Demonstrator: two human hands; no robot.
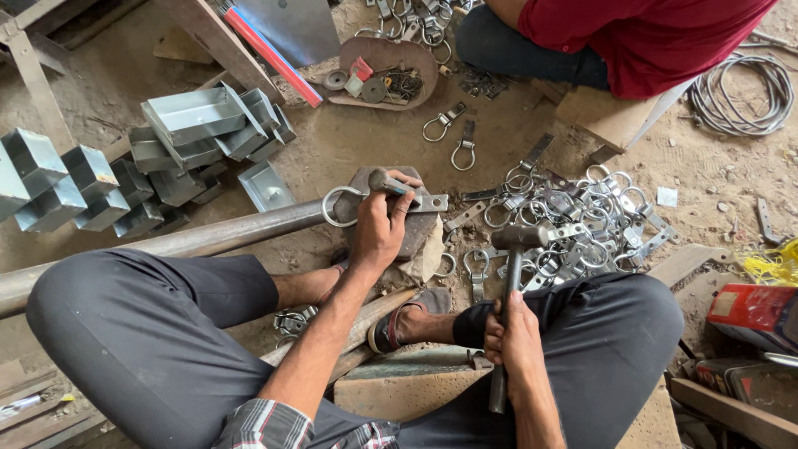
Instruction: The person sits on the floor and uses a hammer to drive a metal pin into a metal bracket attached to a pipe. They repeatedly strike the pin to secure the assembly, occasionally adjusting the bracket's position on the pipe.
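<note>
My left hand [380, 223] grips a short metal punch [384, 180] and presses it onto a flat metal strap with a ring [342, 206], which lies over the end of a long steel pipe [199, 239] and a dark block. My right hand [513, 337] holds a hammer [512, 258] by its handle, head raised beside a heap of finished ring straps [573, 220] on the dirt floor. I sit with both legs spread, in dark trousers and sandals.
Folded sheet-metal brackets [195, 133] lie stacked at the left. A person in a red shirt [648, 37] sits at the top right beside a coil of wire [740, 91]. A wooden tray of small parts [382, 75] lies at the top. A red box [756, 312] sits at the right.
</note>
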